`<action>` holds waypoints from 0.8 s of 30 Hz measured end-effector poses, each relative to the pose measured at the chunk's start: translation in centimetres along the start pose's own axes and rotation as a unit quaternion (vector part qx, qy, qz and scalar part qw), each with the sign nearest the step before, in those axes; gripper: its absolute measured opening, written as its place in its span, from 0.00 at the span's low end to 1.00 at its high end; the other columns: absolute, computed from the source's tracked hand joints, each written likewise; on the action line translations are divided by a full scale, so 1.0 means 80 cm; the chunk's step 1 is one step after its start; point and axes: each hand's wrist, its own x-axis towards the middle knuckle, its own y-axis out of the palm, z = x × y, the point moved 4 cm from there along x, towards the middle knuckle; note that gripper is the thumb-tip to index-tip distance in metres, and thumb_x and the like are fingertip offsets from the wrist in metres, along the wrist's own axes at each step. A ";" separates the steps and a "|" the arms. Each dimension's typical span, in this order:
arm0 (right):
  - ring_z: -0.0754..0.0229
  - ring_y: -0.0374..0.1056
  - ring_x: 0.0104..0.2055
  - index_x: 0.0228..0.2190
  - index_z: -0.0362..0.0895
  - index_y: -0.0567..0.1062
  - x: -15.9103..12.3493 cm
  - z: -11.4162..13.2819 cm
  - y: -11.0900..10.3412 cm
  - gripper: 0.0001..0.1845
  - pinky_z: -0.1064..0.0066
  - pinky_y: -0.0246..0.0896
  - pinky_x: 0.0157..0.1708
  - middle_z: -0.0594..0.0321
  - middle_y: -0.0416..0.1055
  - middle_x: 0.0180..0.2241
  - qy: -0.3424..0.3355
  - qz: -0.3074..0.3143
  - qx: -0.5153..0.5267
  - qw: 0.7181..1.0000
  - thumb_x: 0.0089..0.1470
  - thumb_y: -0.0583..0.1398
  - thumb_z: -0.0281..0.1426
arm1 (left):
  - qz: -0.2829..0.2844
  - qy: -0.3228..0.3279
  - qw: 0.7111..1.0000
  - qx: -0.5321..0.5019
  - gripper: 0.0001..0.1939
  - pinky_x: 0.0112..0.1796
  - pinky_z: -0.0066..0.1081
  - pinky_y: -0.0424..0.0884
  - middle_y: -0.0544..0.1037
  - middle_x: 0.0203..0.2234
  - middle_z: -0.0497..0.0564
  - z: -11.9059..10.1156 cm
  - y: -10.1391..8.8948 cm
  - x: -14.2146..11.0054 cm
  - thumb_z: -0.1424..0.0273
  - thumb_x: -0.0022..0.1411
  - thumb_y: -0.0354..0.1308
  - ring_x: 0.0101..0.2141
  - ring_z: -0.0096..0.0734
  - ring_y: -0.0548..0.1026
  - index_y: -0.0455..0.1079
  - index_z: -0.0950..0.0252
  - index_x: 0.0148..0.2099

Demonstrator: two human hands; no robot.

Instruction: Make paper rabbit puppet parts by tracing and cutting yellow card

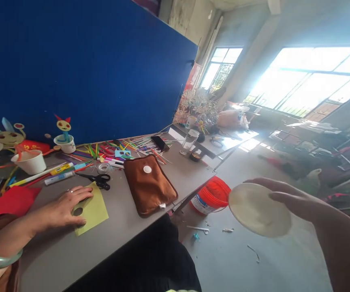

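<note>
My left hand (pixel 62 207) rests on a sheet of yellow paper (pixel 97 213) on the table, thumb and fingers apart. A round dark spot (pixel 77 211), perhaps a hole, shows on the paper between them. Out over the floor at the right, my right hand (pixel 290 198) grips a round, pale disc (pixel 258 213) by its edge, thumb on the near face; its other fingers are partly hidden. Black scissors (pixel 102 180) lie just beyond the yellow paper. To the right of the paper is a brown plush pouch (pixel 153 186) with a white round spot.
Craft sticks (pixel 102 148), markers (pixel 60 177), a tape roll (pixel 103 168) and a phone (pixel 159 143) lie along the blue partition (pixel 86 73). White cups (pixel 30 162) hold paper figures. A glass jar (pixel 189 142) stands farther right. Beside the table edge, a red bucket (pixel 213 194) sits on the littered floor.
</note>
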 end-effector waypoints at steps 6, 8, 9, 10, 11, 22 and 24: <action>0.46 0.71 0.36 0.31 0.35 0.83 -0.010 -0.040 0.044 0.11 0.59 0.56 0.31 0.40 0.72 0.33 0.132 -0.004 -0.323 0.937 0.58 0.64 0.31 | 0.025 -0.022 0.999 -0.010 0.44 0.66 0.49 0.56 0.64 0.67 0.61 -0.009 -0.009 -0.003 0.53 0.51 0.63 0.69 0.58 0.57 0.66 0.67 0.67; 0.44 0.70 0.41 0.39 0.33 0.81 -0.010 -0.012 0.057 0.15 0.58 0.55 0.35 0.39 0.72 0.36 0.039 -0.081 -0.334 0.938 0.62 0.59 0.32 | 0.021 -0.022 0.999 -0.014 0.43 0.65 0.49 0.57 0.65 0.67 0.61 -0.011 -0.011 -0.003 0.53 0.50 0.63 0.68 0.58 0.57 0.67 0.67 0.66; 0.45 0.68 0.42 0.44 0.32 0.79 -0.007 0.007 0.066 0.17 0.58 0.56 0.37 0.38 0.72 0.38 -0.008 -0.101 -0.325 0.940 0.63 0.57 0.32 | 0.020 -0.023 0.999 -0.014 0.44 0.65 0.49 0.58 0.65 0.67 0.62 -0.012 -0.012 -0.003 0.52 0.50 0.63 0.68 0.59 0.58 0.68 0.67 0.66; 0.45 0.67 0.44 0.49 0.31 0.76 -0.003 0.030 0.074 0.20 0.58 0.56 0.39 0.38 0.72 0.41 -0.052 -0.128 -0.318 0.938 0.65 0.55 0.34 | 0.019 -0.023 0.999 -0.013 0.44 0.65 0.48 0.59 0.66 0.66 0.62 -0.012 -0.012 -0.003 0.52 0.49 0.64 0.68 0.59 0.58 0.68 0.67 0.65; 0.45 0.66 0.46 0.55 0.30 0.73 0.002 0.055 0.083 0.24 0.58 0.57 0.42 0.37 0.72 0.44 -0.098 -0.146 -0.310 0.934 0.67 0.54 0.35 | 0.019 -0.022 1.000 -0.012 0.43 0.65 0.48 0.59 0.66 0.66 0.62 -0.013 -0.013 -0.003 0.52 0.49 0.64 0.67 0.59 0.59 0.68 0.67 0.65; 0.45 0.65 0.49 0.59 0.41 0.71 0.079 0.257 0.206 0.25 0.58 0.59 0.45 0.47 0.74 0.53 -0.346 -0.212 -0.203 0.891 0.61 0.55 0.28 | 0.025 -0.017 1.000 0.006 0.42 0.65 0.46 0.60 0.66 0.66 0.61 -0.025 -0.024 -0.005 0.53 0.50 0.63 0.68 0.56 0.60 0.68 0.67 0.65; 0.45 0.64 0.49 0.59 0.40 0.70 0.095 0.264 0.217 0.27 0.58 0.58 0.45 0.46 0.73 0.53 -0.325 -0.197 -0.209 0.901 0.59 0.55 0.26 | 0.033 -0.018 0.999 0.004 0.42 0.65 0.46 0.60 0.65 0.67 0.61 -0.031 -0.028 -0.007 0.53 0.51 0.63 0.68 0.55 0.59 0.67 0.67 0.65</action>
